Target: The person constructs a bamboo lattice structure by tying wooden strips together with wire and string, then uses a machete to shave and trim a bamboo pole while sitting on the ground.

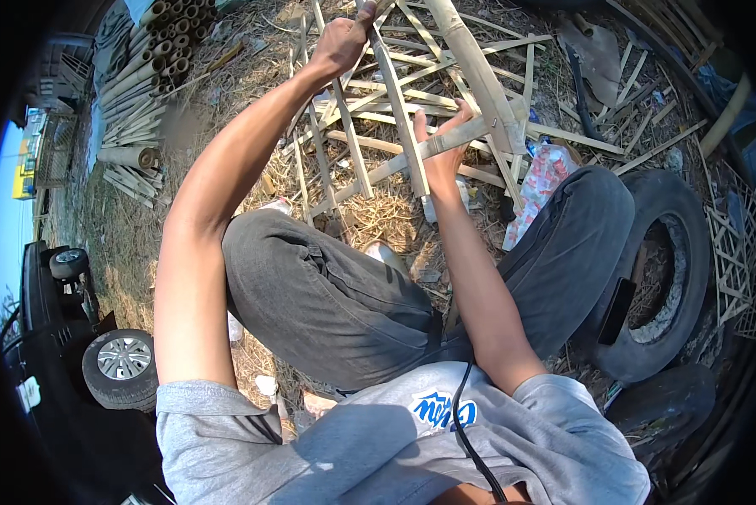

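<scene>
The ground (pixel 125 252), strewn with straw and bamboo scraps, carries everything here, and at its left edge stands a dark vehicle (pixel 50 353) with a silver-rimmed wheel showing. Toward the far left corner of the ground lies a large pile of bamboo poles (pixel 138 71), their cut ends facing the middle, with split strips heaped just beside them. The bamboo lattice (pixel 399 109) is in front of the seated person, beyond the knees of the dark trousers (pixel 327 286), its strips crossing at slants and several loose-looking ends pointing back at the person. A worn tyre (pixel 694 244) lies on the right side of the ground, just beside the right knee. A thick bamboo piece (pixel 474 67) runs from the far edge of the view down to the lattice's near right corner, where its end meets a cross strip. Between that corner and the right knee is a crumpled red-and-white sheet (pixel 536 198). The left hand (pixel 343 46) is at the far side of the lattice, fingers curled around a strip and thumb pointing away; the fingertips are hidden. The right hand (pixel 445 156) reaches under the near right corner, thumb and fingers spread apart, with the cross strip passing over it. A flat black object (pixel 617 311) rests against the tyre's near left edge.
</scene>
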Available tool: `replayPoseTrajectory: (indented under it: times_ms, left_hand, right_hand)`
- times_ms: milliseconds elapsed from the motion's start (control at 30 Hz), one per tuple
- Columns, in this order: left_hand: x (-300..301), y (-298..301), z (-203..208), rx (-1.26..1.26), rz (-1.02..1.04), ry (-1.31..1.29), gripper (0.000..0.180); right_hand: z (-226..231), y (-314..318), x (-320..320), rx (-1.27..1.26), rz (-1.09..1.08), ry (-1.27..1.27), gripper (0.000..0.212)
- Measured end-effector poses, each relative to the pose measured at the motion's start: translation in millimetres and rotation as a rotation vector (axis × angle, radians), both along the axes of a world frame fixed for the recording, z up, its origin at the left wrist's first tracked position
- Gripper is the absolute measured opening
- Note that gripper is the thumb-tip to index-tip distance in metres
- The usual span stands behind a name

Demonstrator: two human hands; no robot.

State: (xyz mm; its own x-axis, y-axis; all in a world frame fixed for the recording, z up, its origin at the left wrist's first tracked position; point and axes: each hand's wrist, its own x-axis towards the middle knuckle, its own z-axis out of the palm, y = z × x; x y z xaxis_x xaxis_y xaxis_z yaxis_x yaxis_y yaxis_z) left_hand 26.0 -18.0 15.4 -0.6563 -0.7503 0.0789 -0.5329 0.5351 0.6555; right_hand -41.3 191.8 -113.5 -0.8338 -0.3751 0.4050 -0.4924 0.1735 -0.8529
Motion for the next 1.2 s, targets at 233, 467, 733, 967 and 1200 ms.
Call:
replayPoseTrajectory:
  times_ms: [233, 467, 733, 967, 1200]
  left_hand:
    - [-6.7, -4.1, 20.6, -0.03, 0.036, 0.096, 0.081]
    - [74.1, -41.5, 117.2, -0.025, 0.225, 0.391, 0.066]
    - [179.7, -67.1, 184.8, 0.1, 0.386, 0.906, 0.055]
    - [153.1, -78.0, 116.4, 0.28, 0.257, 0.953, 0.061]
    - [128.2, -105.3, 115.4, 0.199, 0.028, 0.909, 0.05]
  right_hand:
    - [-81.2, -30.9, 9.9, 0.446, 0.744, 0.105, 0.034]
    - [4.5, -46.4, 10.0, 0.708, 0.751, -0.045, 0.041]
    - [66.1, -68.6, -62.5, 0.577, 0.435, 0.119, 0.038]
    - [201.6, -57.0, -146.2, -0.161, 0.104, 0.086, 0.033]
    - [223.5, -18.8, -109.7, -0.535, 0.269, -0.034, 0.042]
